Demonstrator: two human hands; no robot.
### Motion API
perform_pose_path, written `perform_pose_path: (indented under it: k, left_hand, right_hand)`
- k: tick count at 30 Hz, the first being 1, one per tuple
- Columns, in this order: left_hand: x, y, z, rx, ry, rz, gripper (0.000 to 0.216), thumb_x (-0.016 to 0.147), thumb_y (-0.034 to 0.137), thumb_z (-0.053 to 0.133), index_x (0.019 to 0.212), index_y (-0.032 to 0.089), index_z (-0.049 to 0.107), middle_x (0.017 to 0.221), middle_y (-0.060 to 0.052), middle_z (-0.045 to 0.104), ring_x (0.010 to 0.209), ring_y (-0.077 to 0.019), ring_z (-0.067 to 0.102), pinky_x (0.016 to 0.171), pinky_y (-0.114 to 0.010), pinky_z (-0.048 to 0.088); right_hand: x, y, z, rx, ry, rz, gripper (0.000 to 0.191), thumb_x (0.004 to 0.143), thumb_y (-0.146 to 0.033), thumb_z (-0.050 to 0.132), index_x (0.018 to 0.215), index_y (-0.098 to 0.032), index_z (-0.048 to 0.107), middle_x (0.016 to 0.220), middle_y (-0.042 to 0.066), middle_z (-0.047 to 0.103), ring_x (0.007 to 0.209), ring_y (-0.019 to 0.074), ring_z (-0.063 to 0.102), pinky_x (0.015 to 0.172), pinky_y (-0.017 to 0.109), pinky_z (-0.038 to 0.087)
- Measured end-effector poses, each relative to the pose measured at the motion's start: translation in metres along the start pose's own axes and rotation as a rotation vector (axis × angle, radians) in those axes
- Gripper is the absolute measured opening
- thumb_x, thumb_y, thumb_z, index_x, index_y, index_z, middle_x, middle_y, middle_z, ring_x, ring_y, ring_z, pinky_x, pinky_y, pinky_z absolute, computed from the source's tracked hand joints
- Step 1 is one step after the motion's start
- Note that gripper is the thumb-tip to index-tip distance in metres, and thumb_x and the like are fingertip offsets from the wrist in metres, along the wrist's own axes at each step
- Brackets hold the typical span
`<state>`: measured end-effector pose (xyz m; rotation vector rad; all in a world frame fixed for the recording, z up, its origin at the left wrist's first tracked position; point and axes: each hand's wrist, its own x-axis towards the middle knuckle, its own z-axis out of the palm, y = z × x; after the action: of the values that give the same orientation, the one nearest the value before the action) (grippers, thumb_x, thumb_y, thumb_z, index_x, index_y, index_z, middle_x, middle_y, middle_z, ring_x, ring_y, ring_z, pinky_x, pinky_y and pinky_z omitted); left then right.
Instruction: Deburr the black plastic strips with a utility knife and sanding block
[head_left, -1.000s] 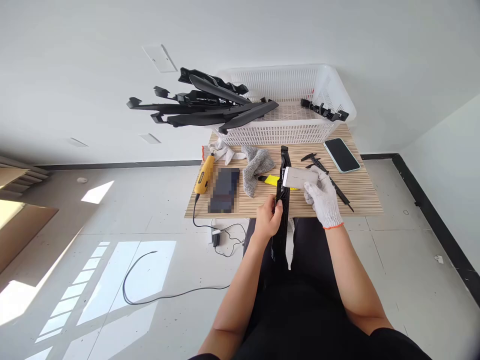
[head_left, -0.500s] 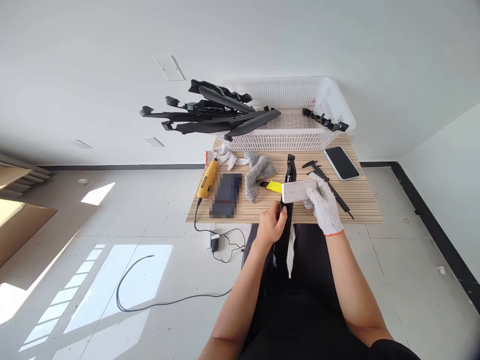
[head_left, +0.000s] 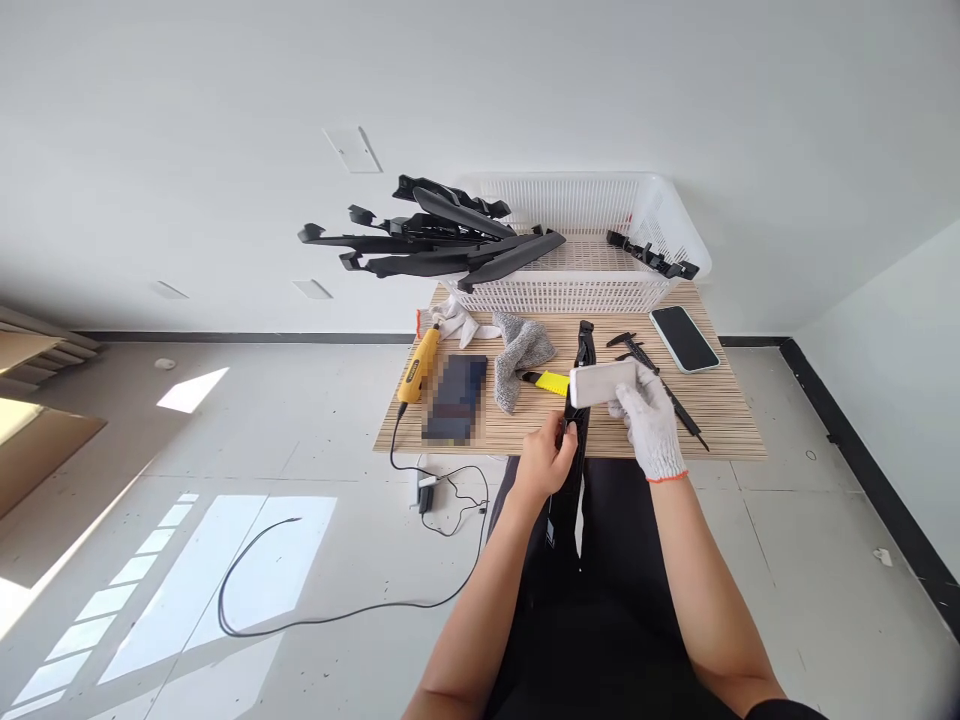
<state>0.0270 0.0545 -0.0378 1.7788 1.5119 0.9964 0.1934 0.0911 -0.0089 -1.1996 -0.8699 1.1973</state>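
Observation:
My bare left hand [head_left: 545, 462] is closed around a long black plastic trim piece [head_left: 586, 350], which runs from the table over its front edge towards my lap. In a white knitted glove, my right hand [head_left: 646, 415] grips a flat, off-white rectangular block [head_left: 602, 384]. The block lies across the trim piece just beyond my left fingers, hiding part of it; whether they touch I cannot tell. Left of the block lies a yellow utility knife [head_left: 553, 384], its tip end near a crumpled grey cloth [head_left: 517, 352]. A black caliper [head_left: 679, 408] rests beside my gloved hand.
Across the back of the table [head_left: 731, 425] stands a white basket [head_left: 570, 295] of black trim pieces [head_left: 450, 255], several jutting out leftwards. A phone [head_left: 684, 339] lies at right. At left are a corded yellow power tool [head_left: 420, 368], a white glove [head_left: 457, 320] and a blurred dark item [head_left: 455, 398].
The whole view has shifted slightly, so the table and basket sit a little lower. Both hands keep their holds on the trim piece and the block, with hardly any movement between them.

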Motion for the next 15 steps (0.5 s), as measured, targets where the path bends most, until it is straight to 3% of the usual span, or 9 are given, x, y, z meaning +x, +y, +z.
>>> perform_pose_path:
  k: [3, 7, 11, 15]
  left_hand:
    - [0.0005, -0.0004, 0.0001, 0.003, -0.007, 0.016, 0.018, 0.096, 0.035, 0.043, 0.087, 0.022, 0.052, 0.058, 0.004, 0.048, 0.05, -0.0147, 0.047, 0.055, -0.026, 0.031]
    - [0.0006, -0.002, 0.0006, 0.003, -0.007, 0.015, 0.017, 0.095, 0.035, 0.044, 0.086, 0.022, 0.052, 0.058, 0.003, 0.049, 0.05, -0.0146, 0.048, 0.055, -0.026, 0.032]
    - [0.0003, -0.003, 0.0018, 0.003, 0.007, 0.016, 0.017, 0.095, 0.035, 0.044, 0.089, 0.021, 0.053, 0.058, 0.003, 0.051, 0.051, -0.0147, 0.049, 0.056, -0.026, 0.032]
    - [0.0006, -0.0028, 0.0018, -0.005, 0.0, 0.008, 0.018, 0.096, 0.036, 0.043, 0.089, 0.022, 0.053, 0.058, 0.003, 0.051, 0.05, -0.0144, 0.049, 0.056, -0.026, 0.032]
  right_hand:
    - [0.0005, 0.0023, 0.0029, 0.009, -0.062, 0.025, 0.052, 0.076, -0.04, 0.076, 0.123, -0.023, 0.062, 0.095, 0.003, 0.068, 0.069, 0.0128, 0.059, 0.054, 0.025, 0.05]
    - [0.0015, 0.0045, 0.0055, 0.078, 0.085, -0.025, 0.045, 0.079, -0.043, 0.073, 0.119, -0.022, 0.062, 0.092, 0.002, 0.068, 0.064, 0.0099, 0.055, 0.052, 0.023, 0.046]
    - [0.001, 0.0061, 0.0058, 0.008, -0.056, 0.026, 0.047, 0.076, -0.041, 0.077, 0.117, -0.023, 0.063, 0.087, 0.001, 0.067, 0.061, 0.0112, 0.055, 0.049, 0.023, 0.044]
    - [0.0005, 0.0051, 0.0068, 0.069, 0.092, -0.034, 0.04, 0.081, -0.045, 0.072, 0.113, -0.022, 0.063, 0.08, -0.001, 0.063, 0.056, 0.0086, 0.049, 0.046, 0.022, 0.04]
